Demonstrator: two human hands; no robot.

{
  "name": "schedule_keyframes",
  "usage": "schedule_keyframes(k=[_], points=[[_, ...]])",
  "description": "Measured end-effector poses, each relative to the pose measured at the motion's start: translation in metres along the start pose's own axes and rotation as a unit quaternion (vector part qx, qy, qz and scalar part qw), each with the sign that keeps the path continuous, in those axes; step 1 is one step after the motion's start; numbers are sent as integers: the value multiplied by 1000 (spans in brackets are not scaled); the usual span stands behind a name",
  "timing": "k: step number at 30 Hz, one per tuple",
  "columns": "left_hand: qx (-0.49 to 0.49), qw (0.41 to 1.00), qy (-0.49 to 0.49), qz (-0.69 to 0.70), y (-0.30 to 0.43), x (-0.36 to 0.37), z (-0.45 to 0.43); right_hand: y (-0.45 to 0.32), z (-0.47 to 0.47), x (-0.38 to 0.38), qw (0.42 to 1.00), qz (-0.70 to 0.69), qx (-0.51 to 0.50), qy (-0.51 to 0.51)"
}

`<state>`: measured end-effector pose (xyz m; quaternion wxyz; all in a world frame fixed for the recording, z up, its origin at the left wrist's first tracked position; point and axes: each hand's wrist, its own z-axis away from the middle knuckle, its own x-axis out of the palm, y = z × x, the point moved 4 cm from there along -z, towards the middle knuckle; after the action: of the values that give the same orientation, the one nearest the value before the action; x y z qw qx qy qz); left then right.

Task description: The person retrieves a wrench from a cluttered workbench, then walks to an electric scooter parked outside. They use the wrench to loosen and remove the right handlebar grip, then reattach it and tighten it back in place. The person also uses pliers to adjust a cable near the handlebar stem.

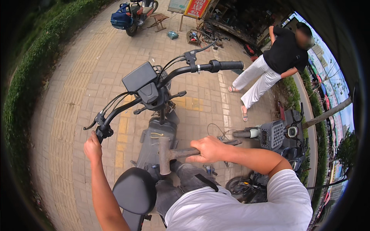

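My left hand [93, 146] is closed around the left grip of an electric scooter's black handlebar [122, 107], below the brake lever. In my right hand [206, 149] is a rusty metal hammer [165, 156], held by its handle, its head over the scooter's footboard [153, 147]. A pair of pliers with yellow handles [157, 134] lies at the front of the footboard. The right handlebar grip [231, 65] is free of any hand. Between the bars sits the dark display [139, 76]. The scooter's black seat [134, 190] is beside my legs.
A person in a black top [284, 52] stands at the upper right. Parked scooters [271, 134] line the right side. A toolbox [193, 37], a green box [172, 35], a wooden stool [158, 20] and another scooter [138, 14] stand ahead. A hedge [31, 63] borders the left.
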<state>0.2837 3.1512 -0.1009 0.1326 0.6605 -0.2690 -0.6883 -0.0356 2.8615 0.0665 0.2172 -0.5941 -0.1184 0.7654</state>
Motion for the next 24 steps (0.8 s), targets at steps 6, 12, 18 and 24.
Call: schedule_keyframes(k=[6, 12, 18, 24], points=[[-5, 1000, 0, 7, 3, -4, -1, 52, 40, 40, 983, -122, 134, 0], [-9, 1000, 27, 2, 6, -10, 3, 137, 107, 140, 928, -187, 320, -36], [-80, 972, 186, 118, -62, 5, 72, 246, 140, 236, 834, -293, 456, -108], [-262, 960, 75, 66, -120, 29, 256, 340, 156, 269, 804, -205, 547, -111]])
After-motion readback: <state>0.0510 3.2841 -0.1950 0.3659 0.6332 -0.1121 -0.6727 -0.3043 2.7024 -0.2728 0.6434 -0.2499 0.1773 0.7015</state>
